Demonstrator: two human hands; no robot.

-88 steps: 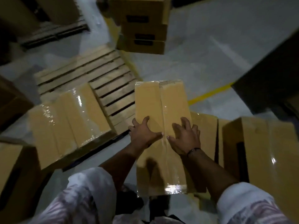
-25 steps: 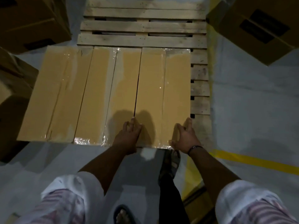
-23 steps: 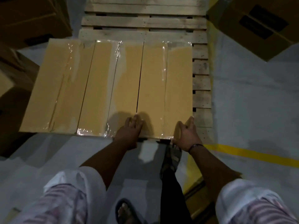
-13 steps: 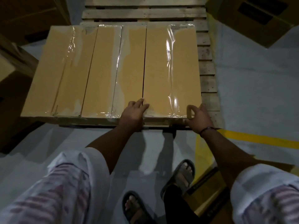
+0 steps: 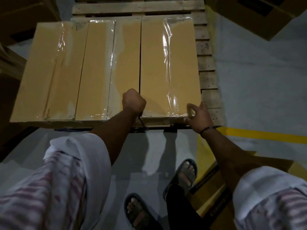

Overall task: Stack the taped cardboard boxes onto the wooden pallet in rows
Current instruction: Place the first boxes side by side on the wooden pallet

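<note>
Left hand (image 5: 134,101) balled into a fist, knuckles down on the seam between middle box (image 5: 108,70) and right box (image 5: 169,67). Right hand (image 5: 198,116) spread loose at right box's near corner, gripping nothing. Three taped boxes side by side on the wooden pallet (image 5: 206,63), just beyond both hands.

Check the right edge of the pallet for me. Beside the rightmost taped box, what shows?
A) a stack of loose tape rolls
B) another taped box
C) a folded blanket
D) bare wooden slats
D: right of the rightmost brown taped cardboard box, bare slat ends of the wooden pallet run down to the open right hand at the box's near corner.
</note>
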